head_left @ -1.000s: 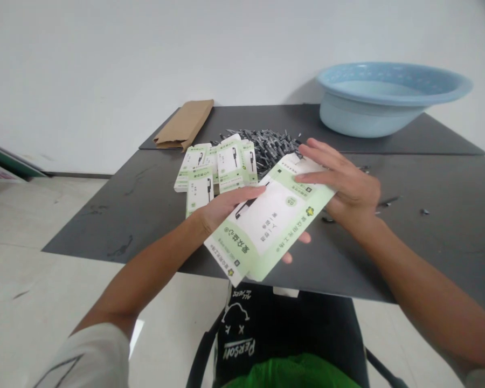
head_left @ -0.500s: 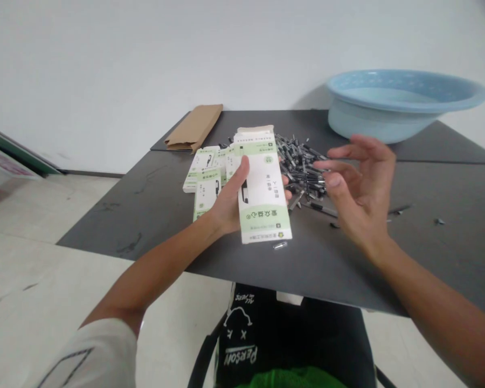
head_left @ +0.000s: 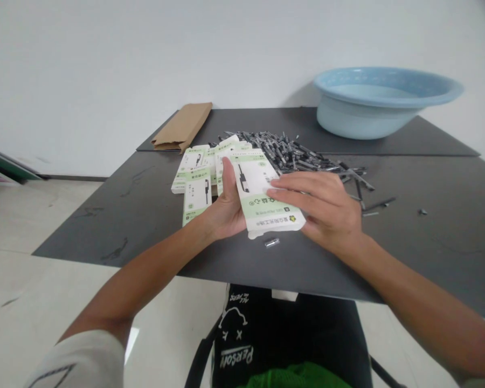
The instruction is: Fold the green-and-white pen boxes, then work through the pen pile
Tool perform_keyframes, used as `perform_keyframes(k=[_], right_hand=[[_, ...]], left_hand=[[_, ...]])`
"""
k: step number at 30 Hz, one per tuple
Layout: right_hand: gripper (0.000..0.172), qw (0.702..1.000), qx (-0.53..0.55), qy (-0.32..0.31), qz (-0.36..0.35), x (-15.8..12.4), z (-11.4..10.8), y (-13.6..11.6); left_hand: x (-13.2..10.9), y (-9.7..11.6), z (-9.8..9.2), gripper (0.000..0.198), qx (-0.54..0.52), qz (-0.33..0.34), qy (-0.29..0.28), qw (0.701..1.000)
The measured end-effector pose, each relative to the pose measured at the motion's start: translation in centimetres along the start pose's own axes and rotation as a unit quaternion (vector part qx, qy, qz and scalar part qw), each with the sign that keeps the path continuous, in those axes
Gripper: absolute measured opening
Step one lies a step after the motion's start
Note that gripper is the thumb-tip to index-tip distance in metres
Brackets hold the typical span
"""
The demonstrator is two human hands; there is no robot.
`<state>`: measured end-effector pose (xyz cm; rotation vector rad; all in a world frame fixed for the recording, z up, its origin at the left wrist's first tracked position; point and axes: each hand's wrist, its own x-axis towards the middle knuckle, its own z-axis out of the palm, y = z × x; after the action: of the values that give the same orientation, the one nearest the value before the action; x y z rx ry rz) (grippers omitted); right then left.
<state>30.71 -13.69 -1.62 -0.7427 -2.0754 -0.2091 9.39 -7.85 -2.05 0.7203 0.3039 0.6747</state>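
A white and green pen box (head_left: pixel 262 188), printed with a black pen, is held above the table between both hands. My left hand (head_left: pixel 225 213) grips its left side, thumb raised along the edge; the other fingers are hidden behind the box. My right hand (head_left: pixel 327 207) wraps the right side, fingers lying across the printed face and the thumb mostly out of sight. Just left of the held box lie several similar pen boxes (head_left: pixel 196 191), partly overlapping. Behind the hands spreads a heap of black and clear pens (head_left: pixel 291 153). A small clear piece (head_left: pixel 272 242) lies below the box.
A large light-blue basin (head_left: pixel 372 116) stands at the back right of the dark table (head_left: pixel 117 210). A brown paper bag (head_left: pixel 184 126) rests at the back left. Loose pen parts (head_left: pixel 382 205) lie right of my right hand. The table's front edge is close to my lap.
My right hand has come in from the right and closed on the pen box. The box has tilted, its near end swinging right. The view has shifted slightly.
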Motion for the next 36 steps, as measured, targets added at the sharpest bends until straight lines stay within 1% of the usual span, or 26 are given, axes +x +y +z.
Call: perform_keyframes(k=[3, 5, 7, 9, 11, 13, 15, 16, 18, 19, 21, 23, 25, 27, 30, 31, 33, 35, 36], right_hand=[[0.058, 1.0, 0.01, 0.016, 0.022, 0.2, -0.8, -0.2], [0.057, 0.998, 0.031, 0.041, 0.033, 0.3, -1.1, -0.5], [0.054, 0.991, 0.083, 0.08, 0.067, 0.3, -1.1, -0.9], [0.049, 0.966, 0.157, 0.146, 0.142, 0.3, -0.8, -1.2], [0.044, 0.922, 0.218, 0.211, 0.24, 0.3, -0.4, -1.3], [0.042, 0.88, 0.26, 0.244, 0.314, 0.5, -0.3, -0.8], [0.041, 0.851, 0.297, 0.256, 0.349, 0.9, -0.6, 0.1], [0.038, 0.841, 0.313, 0.264, 0.353, 1.1, -0.9, 0.8], [0.03, 0.833, 0.331, 0.277, 0.346, 1.5, -1.8, 2.2], [0.025, 0.834, 0.334, 0.277, 0.341, 1.7, -2.2, 2.9], [0.022, 0.833, 0.35, 0.262, 0.338, 1.7, -3.0, 4.1], [0.019, 0.81, 0.385, 0.24, 0.371, 1.6, -3.3, 4.6], [0.018, 0.779, 0.417, 0.203, 0.422, 1.4, -2.9, 4.2], [0.02, 0.76, 0.437, 0.147, 0.458, 1.3, -2.1, 3.3], [0.025, 0.755, 0.45, 0.082, 0.469, 1.2, -0.9, 1.8], [0.026, 0.758, 0.448, 0.074, 0.468, 1.2, -0.6, 1.4], [0.027, 0.765, 0.437, 0.076, 0.466, 1.3, -0.3, 0.9], [0.027, 0.768, 0.44, 0.073, 0.459, 1.3, -0.1, 0.7], [0.03, 0.771, 0.451, 0.059, 0.446, 1.3, -0.1, 0.6]], left_hand=[[0.0, 0.3, -0.3, 0.103, 0.038, 0.023, -0.009, 0.999], [-0.1, 0.6, -0.6, 0.108, 0.062, 0.04, 0.005, 0.997], [-0.1, 0.9, -0.8, 0.104, 0.081, 0.059, 0.028, 0.995], [0.0, 0.9, -1.0, 0.091, 0.101, 0.094, 0.049, 0.989], [0.3, 0.7, -1.0, 0.078, 0.125, 0.14, 0.068, 0.98], [0.5, 0.5, -1.0, 0.067, 0.144, 0.174, 0.086, 0.97], [0.5, 0.5, -0.9, 0.058, 0.156, 0.194, 0.097, 0.964], [0.4, 0.5, -0.8, 0.056, 0.158, 0.197, 0.093, 0.963], [0.1, 0.8, -0.8, 0.054, 0.162, 0.194, 0.062, 0.965], [-0.2, 1.0, -0.8, 0.054, 0.161, 0.186, 0.038, 0.968], [-0.7, 1.2, -0.8, 0.059, 0.152, 0.146, -0.011, 0.977], [-1.1, 1.2, -0.7, 0.069, 0.146, 0.089, -0.047, 0.984], [-1.4, 0.7, -0.5, 0.079, 0.157, 0.036, -0.063, 0.985], [-1.6, -0.2, -0.5, 0.08, 0.187, 0.013, -0.064, 0.98], [-1.9, -1.6, -0.4, 0.071, 0.243, -0.01, -0.051, 0.969], [-1.9, -1.9, -0.4, 0.066, 0.261, -0.02, -0.044, 0.964], [-2.0, -2.3, -0.2, 0.055, 0.281, -0.033, -0.028, 0.959], [-1.8, -2.3, 0.0, 0.049, 0.26, -0.033, -0.018, 0.965], [-1.7, -2.1, 0.1, 0.049, 0.234, -0.028, -0.016, 0.972]])
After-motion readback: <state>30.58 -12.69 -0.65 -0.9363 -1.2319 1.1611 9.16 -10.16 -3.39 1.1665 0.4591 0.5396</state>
